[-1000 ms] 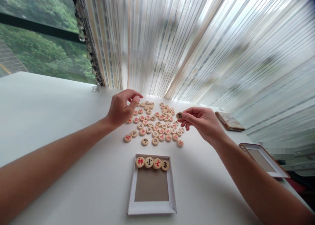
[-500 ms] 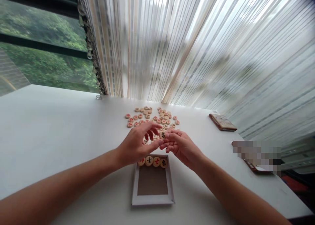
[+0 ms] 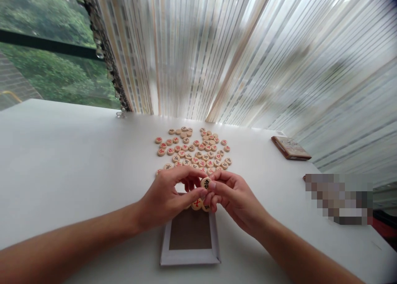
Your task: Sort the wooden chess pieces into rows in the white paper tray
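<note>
Over the white worktop (image 3: 62, 164) both hands meet just above the far end of a shallow white-rimmed cardboard tray with a brown floor (image 3: 189, 258). The right hand (image 3: 238, 199) has its grip pinched on a round pale wooden disc with a black character (image 3: 205, 183), thumb across its face. The left hand (image 3: 166, 199) curls in from the other side, thumb tip under the disc; whether it bears on the disc or only touches it, I cannot tell. Below the fingers, a red-marked wooden disc (image 3: 196, 204) lies in the tray against its far wall. A spread of similar wooden discs (image 3: 194, 151) lies beyond, well apart from a small brown box (image 3: 290, 148). This looks like the handover or lining-up stage; setting the disc down would call for lowering it flat beside the ones already there without nudging them.
</note>
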`<state>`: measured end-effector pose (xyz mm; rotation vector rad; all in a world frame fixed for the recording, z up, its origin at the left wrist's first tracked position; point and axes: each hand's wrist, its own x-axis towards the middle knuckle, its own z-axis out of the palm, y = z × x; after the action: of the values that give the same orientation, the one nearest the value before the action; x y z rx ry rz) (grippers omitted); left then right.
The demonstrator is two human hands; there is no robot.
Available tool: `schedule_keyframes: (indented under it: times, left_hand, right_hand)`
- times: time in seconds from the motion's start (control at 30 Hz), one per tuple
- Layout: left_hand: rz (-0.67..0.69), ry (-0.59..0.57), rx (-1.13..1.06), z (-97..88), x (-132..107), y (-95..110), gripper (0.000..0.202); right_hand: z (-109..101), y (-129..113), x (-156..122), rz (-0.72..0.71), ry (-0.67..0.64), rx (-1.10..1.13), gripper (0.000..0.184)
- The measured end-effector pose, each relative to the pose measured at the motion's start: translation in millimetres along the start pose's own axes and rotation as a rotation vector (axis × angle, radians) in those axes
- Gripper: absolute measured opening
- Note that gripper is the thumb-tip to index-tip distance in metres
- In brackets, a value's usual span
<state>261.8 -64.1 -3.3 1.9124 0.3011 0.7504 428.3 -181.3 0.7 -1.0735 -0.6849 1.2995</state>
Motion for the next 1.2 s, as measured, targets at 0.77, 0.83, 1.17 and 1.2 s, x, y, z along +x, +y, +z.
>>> schedule_keyframes:
  times: [0.77, 0.83, 1.17, 1.2]
  left_hand:
    - [-0.185, -0.036, -0.250, 4.6, -4.5, 16.8, 0.020]
    - [-0.201, -0.057, -0.345, 6.7, -5.7, 16.2, 0.027]
    - [-0.275, -0.077, -0.611, 8.3, -4.0, 18.7, 0.036]
    - [-0.274, -0.081, -0.610, 8.0, -4.3, 18.5, 0.036]
  right_hand:
    - [4.7, 2.7, -9.8, -0.126, 0.003, -0.103, 0.028]
    - [3.6, 2.8, -10.0, -0.091, -0.015, -0.043, 0.026]
    - [4.8, 0.6, -12.9, 0.010, -0.032, 0.069, 0.036]
    - [5.0, 0.5, -12.8, 0.017, -0.035, 0.074, 0.037]
